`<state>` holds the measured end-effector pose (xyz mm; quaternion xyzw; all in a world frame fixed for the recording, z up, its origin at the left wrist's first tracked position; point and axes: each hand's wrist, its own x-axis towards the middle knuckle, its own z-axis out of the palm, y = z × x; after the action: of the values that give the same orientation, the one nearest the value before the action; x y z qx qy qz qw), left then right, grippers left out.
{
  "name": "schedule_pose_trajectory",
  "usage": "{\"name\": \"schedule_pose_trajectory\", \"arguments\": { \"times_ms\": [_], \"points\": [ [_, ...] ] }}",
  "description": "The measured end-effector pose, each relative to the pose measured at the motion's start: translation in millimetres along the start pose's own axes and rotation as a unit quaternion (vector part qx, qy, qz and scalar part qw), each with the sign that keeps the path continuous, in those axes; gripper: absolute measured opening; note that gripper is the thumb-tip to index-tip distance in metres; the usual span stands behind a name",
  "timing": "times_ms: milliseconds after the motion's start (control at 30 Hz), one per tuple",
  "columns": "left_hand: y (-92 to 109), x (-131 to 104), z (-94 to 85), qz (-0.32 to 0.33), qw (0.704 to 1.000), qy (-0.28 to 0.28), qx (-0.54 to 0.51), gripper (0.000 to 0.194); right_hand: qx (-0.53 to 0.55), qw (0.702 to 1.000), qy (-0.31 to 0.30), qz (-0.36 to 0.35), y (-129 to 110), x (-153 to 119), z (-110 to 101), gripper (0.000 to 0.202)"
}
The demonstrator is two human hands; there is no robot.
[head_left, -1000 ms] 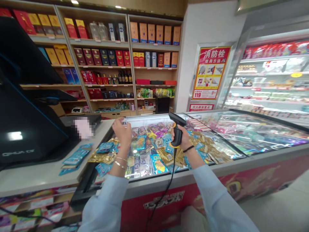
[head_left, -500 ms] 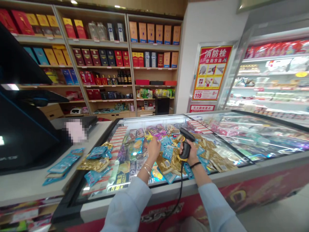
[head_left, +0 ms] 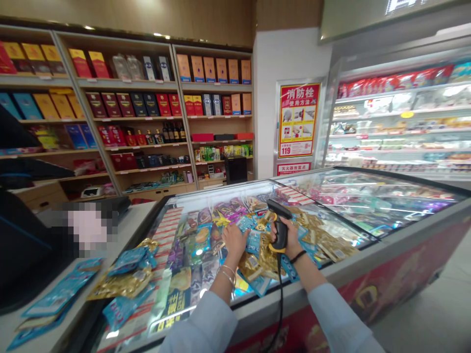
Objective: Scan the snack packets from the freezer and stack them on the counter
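Observation:
My right hand (head_left: 289, 238) is wrapped round the handle of a black and yellow scanner (head_left: 280, 228), whose cable hangs over the freezer's front edge. My left hand (head_left: 234, 241) is just left of it, fingers apart, above the glass by the blue packets (head_left: 253, 241); nothing shows in its grasp. Gold packets (head_left: 267, 255) and blue ones lie in a loose heap on the glass under and around the scanner, with more gold packets (head_left: 333, 243) to the right. A smaller pile of gold (head_left: 123, 284) and blue packets (head_left: 128, 260) rests at the glass's left end.
Blue packets (head_left: 61, 289) lie on the counter (head_left: 138, 215) at left, beside a dark machine (head_left: 22, 245). Behind the freezer (head_left: 257, 321) stand shelves of boxes (head_left: 138, 104), a red poster (head_left: 299, 120) and a lit refrigerated display (head_left: 397, 132).
The view has turned right and tilted up slightly. My left hand's fingers have gone from curled to spread. My right hand still grips the scanner.

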<state>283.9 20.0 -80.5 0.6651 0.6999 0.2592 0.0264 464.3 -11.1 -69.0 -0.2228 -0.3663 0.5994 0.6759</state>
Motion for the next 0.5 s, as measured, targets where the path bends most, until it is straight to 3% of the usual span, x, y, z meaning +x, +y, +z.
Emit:
{"name": "schedule_pose_trajectory", "arguments": {
  "times_ms": [333,500],
  "points": [
    [9.1,-4.6,-4.8,-0.039,0.999,-0.004,0.01,0.06,-0.001,1.0,-0.022,-0.004,4.0,2.7,-6.0,0.03],
    [3.5,4.9,-3.4,-0.032,0.998,-0.043,-0.019,0.046,-0.011,1.0,-0.016,-0.001,3.7,2.8,-5.7,0.031]
  ]
}}
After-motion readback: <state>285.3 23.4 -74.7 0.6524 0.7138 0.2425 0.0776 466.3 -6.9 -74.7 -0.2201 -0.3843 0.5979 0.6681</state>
